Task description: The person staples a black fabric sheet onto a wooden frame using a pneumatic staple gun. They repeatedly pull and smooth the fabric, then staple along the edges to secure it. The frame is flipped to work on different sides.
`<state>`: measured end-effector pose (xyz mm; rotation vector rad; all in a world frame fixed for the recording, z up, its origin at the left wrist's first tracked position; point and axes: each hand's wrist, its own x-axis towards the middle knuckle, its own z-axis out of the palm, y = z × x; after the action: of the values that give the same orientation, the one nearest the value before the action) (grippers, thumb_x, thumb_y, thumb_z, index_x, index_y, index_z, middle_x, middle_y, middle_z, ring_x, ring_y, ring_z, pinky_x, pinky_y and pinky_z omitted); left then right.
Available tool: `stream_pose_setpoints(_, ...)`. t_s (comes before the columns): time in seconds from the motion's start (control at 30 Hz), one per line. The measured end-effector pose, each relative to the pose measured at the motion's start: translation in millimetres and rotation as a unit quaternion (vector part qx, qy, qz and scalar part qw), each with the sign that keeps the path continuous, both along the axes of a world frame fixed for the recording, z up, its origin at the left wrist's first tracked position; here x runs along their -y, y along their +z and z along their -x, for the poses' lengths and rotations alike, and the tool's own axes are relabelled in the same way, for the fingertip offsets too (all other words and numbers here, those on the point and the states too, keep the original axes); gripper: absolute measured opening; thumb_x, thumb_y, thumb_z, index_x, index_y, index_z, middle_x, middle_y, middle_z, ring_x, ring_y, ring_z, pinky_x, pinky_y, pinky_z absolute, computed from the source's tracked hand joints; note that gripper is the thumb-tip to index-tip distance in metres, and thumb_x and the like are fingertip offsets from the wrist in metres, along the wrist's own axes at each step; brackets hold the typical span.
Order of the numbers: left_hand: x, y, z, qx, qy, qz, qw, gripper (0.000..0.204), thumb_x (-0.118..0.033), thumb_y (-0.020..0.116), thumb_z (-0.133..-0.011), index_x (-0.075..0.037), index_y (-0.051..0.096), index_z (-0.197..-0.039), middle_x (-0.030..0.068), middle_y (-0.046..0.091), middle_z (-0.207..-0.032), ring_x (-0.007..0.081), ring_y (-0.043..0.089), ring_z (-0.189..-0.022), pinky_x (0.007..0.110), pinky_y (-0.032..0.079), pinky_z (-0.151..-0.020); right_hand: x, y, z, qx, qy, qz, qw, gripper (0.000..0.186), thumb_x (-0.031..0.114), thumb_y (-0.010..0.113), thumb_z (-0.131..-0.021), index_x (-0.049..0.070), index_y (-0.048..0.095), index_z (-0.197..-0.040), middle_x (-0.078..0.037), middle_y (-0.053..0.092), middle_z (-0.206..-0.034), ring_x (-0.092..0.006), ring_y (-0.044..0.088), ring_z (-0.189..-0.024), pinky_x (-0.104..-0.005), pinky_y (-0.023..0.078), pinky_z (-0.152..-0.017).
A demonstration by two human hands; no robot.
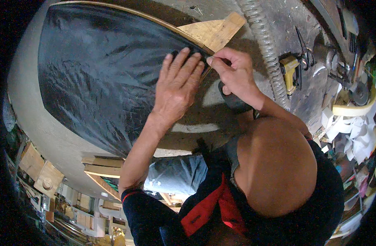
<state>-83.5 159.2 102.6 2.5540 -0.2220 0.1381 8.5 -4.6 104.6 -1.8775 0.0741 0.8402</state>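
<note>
A black, wrinkled sheet [93,65] lies over a large panel with a thin pale wooden edge [134,13]. My left hand [175,88] rests flat on the sheet near its right-hand corner, fingers stretched out. Just to the right, my right hand [237,74] is closed in a pinch at that corner, thumb and forefinger on the sheet's edge. Below the right palm a dark rounded object [237,100] shows in part; its kind I cannot make out. A plywood piece [214,30] juts from beyond the panel's edge.
To the right, a clear coiled hose [266,45] runs past a yellow staple gun [290,71] and black-handled scissors [307,55] on a worn surface. White scraps [354,131] pile up farther right. Wooden frames [104,170] and boards [44,172] stand at lower left.
</note>
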Motion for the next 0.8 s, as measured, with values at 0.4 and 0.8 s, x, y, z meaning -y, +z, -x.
stream_pose_setpoints(0.4, 10.5, -21.6, 12.4, -0.040, -0.020, -0.006, 0.999, 0.057, -0.010, 0.063, -0.079, -0.006, 0.056, -0.136, 0.0108, 0.046, -0.150, 0.0347, 0.037, -0.142, 0.056, 0.028, -0.116, -3.3, -6.6, 6.2, 0.152, 0.035, 0.070, 0.985, 0.014, 0.012, 0.068, -0.085, 0.000, 0.071, -0.079, -0.008, 0.067, -0.065, -0.0103, 0.058, -0.056, -0.0299, 0.046, -0.051)
stream_pose_setpoints(0.8, 9.8, -25.5, 11.3, -0.023, -0.024, -0.045, 0.998, 0.059, -0.012, 0.065, -0.080, -0.007, 0.055, -0.137, 0.0096, 0.046, -0.151, 0.0336, 0.037, -0.143, 0.054, 0.028, -0.116, -5.7, -12.0, -6.5, 0.198, 0.094, 0.116, 0.969, 0.025, 0.023, 0.070, -0.080, 0.001, 0.068, -0.070, -0.012, 0.060, -0.058, -0.0214, 0.056, -0.047, -0.0375, 0.044, -0.049)
